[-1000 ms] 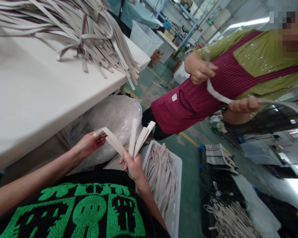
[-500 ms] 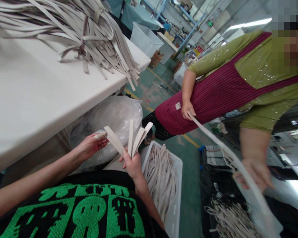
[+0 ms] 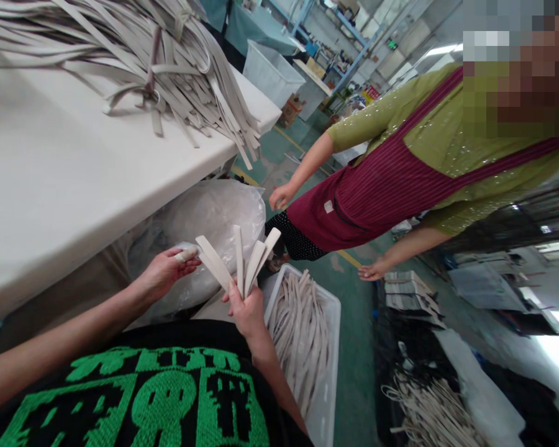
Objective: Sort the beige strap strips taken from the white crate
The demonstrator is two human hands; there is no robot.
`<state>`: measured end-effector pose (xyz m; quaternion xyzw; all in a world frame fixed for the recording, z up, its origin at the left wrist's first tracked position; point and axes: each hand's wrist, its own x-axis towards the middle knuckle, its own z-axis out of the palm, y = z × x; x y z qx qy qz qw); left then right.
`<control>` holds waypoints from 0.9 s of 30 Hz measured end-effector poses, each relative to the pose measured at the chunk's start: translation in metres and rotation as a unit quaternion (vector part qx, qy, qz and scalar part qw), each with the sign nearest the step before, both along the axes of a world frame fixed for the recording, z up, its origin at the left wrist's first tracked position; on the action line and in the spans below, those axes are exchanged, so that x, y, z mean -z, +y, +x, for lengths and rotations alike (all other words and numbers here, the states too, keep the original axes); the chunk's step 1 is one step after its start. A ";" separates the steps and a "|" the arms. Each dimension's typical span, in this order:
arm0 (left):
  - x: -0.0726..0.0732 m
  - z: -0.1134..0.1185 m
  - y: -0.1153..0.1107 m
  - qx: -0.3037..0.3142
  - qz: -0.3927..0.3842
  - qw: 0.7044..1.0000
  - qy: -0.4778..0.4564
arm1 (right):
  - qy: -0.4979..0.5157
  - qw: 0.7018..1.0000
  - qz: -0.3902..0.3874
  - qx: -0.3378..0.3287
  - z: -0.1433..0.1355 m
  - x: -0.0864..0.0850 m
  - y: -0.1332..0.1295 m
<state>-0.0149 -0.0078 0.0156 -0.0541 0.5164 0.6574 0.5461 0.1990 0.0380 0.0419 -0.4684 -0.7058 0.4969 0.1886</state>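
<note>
Through the head camera I see a white table (image 3: 74,186) filling the left side, a heap of long grey-beige straps (image 3: 200,68) across its far end. Right of the table's near edge, my right hand (image 3: 249,310) is closed around a few short pale strips (image 3: 218,266), their free ends fanned upward. Between it and the table, my left hand (image 3: 168,270) has its fingers drawn narrowly together near the leftmost strip's end; I cannot tell whether they pinch anything. Behind both hands, beside the table, bulges a clear plastic bag (image 3: 223,208). Farther right of the table sits a white crate (image 3: 336,347) of loose straps; beyond it stands a person (image 3: 377,198) in a striped magenta apron, arms spread.
</note>
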 end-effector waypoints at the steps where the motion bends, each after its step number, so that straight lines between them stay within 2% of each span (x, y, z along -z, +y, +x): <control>1: 0.000 0.000 0.000 -0.001 0.002 1.000 0.000 | -0.008 1.000 0.013 -0.002 0.000 0.001 0.000; 10: -0.008 0.000 -0.001 -0.002 -0.005 1.000 -0.014 | -0.050 0.997 0.062 -0.011 -0.001 0.004 -0.003; 15: -0.004 0.001 -0.001 -0.004 -0.013 0.999 -0.029 | -0.066 0.995 0.072 -0.015 -0.001 0.004 -0.004; 20: -0.002 0.003 -0.001 -0.009 -0.011 1.000 -0.025 | -0.090 0.989 0.118 -0.013 -0.004 -0.001 -0.006; 24: -0.007 0.007 -0.002 -0.008 -0.006 0.999 -0.033 | -0.111 0.983 0.144 -0.009 -0.010 -0.004 -0.005; 27: -0.011 0.006 -0.002 -0.026 -0.003 0.999 -0.046 | -0.101 0.986 0.133 -0.006 -0.011 -0.001 -0.002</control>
